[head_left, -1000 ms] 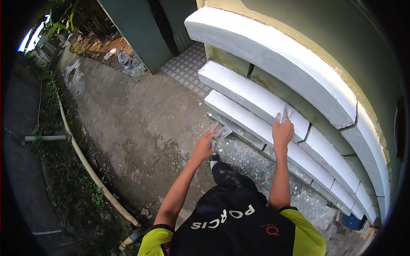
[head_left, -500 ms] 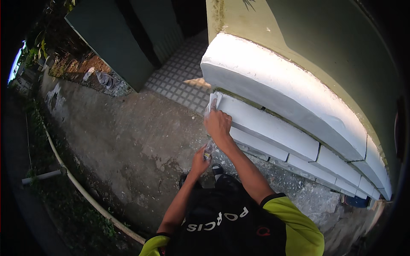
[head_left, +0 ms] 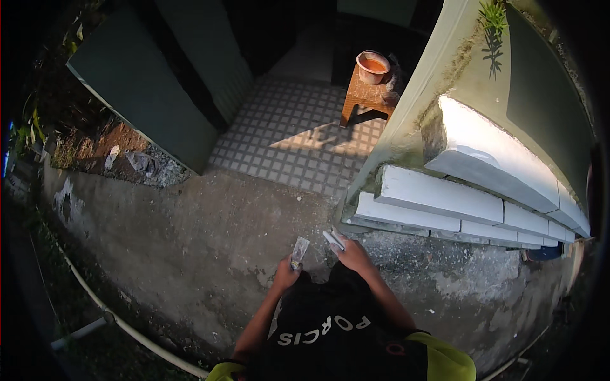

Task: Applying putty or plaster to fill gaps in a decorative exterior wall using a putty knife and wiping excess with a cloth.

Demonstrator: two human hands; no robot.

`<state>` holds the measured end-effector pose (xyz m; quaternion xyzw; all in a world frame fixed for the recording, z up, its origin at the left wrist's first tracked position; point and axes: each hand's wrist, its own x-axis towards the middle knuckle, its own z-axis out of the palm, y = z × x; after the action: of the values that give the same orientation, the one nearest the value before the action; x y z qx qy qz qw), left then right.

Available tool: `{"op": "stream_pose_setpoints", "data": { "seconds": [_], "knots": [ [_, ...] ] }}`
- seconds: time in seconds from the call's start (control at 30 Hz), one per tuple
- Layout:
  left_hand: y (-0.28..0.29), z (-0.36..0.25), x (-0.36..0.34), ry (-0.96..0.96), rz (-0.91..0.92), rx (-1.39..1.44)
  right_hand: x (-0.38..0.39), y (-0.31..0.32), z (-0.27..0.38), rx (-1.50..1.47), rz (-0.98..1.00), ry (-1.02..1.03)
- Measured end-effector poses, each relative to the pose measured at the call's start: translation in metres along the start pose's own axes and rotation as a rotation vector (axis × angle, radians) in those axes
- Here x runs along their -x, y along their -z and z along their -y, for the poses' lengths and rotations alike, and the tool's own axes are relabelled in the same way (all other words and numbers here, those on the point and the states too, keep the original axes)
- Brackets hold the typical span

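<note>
My left hand [head_left: 287, 274] is closed round the handle of a small putty knife [head_left: 302, 246], its flat greyish blade pointing up and away from me. My right hand [head_left: 354, 254] grips a thin white-smeared flat tool [head_left: 332, 239], perhaps another scraper; its exact kind is unclear. Both hands are held in front of my body, a short gap apart. To their right, stacked white blocks [head_left: 438, 197] run along the wall in stepped courses, with dark joints between them. Neither tool touches the blocks.
Ahead lies a checkered tile floor [head_left: 273, 127]. A brown stool [head_left: 366, 95] on it carries a bucket [head_left: 373, 66] with orange inside. A green panel [head_left: 140, 89] stands at left. A pale pipe [head_left: 121, 320] crosses the lower left, beside rough concrete ground [head_left: 165, 247].
My right hand has come off the end of the white block and drawn down and back toward me with its tool. My view has shifted, bringing the stool and bucket into sight.
</note>
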<state>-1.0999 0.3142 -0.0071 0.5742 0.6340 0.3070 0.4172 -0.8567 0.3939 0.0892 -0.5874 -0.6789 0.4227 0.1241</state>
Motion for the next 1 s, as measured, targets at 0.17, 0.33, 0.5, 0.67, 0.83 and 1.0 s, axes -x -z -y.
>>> {"op": "stream_pose_setpoints", "data": {
  "seconds": [0.17, 0.33, 0.5, 0.67, 0.83, 1.0],
  "knots": [
    [0.045, 0.05, -0.033, 0.14, 0.058, 0.196, -0.017, -0.055, 0.025, -0.021, 0.004, -0.087],
    [0.072, 0.028, -0.096, 0.151, -0.083, 0.587, -0.061, -0.033, 0.054, -0.017, 0.125, -0.218],
    [0.109, 0.024, -0.157, 0.339, -0.124, 0.633, -0.166, -0.053, 0.016, -0.047, 0.062, -0.196],
    [0.151, 0.089, -0.201, 0.544, -0.269, 0.651, -0.303, -0.056, 0.012, -0.044, 0.093, -0.164],
    [0.192, 0.229, -0.218, 0.79, -0.76, 0.961, -0.396, -0.02, 0.016, -0.134, 0.125, -0.231],
    [0.213, 0.298, -0.257, 1.466, -0.729, 1.394, -0.429, 0.057, 0.015, -0.508, -0.223, -0.309]
  ]
}}
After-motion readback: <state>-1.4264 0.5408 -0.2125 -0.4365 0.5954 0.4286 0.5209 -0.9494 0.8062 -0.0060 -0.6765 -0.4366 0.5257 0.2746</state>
